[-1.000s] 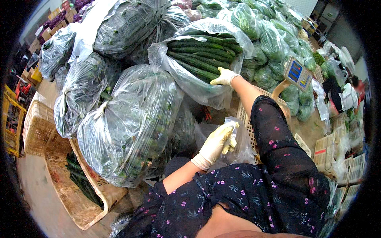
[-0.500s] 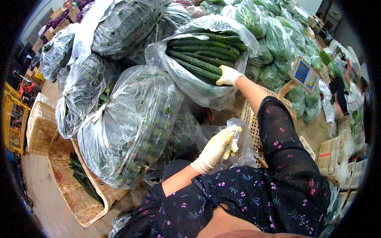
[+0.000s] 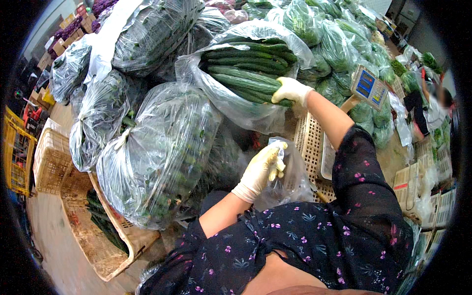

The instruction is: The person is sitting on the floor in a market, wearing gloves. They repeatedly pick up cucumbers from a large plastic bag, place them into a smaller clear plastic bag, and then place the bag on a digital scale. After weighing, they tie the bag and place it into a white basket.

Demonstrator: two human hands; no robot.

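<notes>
My right hand (image 3: 291,92), in a pale glove, is closed round the near ends of cucumbers (image 3: 244,80) that lie in an opened clear plastic bag (image 3: 236,114). These cucumbers are long, dark green and packed side by side, pointing away to the left. My left hand (image 3: 259,169), gloved too, is closed on the gathered edge of a clear plastic bag (image 3: 291,181) close to my body. That bag hangs loose below the fist, and its inside cannot be made out.
Large tied bags of cucumbers (image 3: 162,152) are heaped on the left. A stained crate (image 3: 81,221) with a few cucumbers stands below them. Right of my arm are a perforated crate (image 3: 308,142) and a scale display (image 3: 368,87). Another person (image 3: 432,105) is at the far right.
My right hand has raised the near ends of the cucumbers slightly, its arm shifting right. My left hand, still holding the plastic bag, has moved a little left and up.
</notes>
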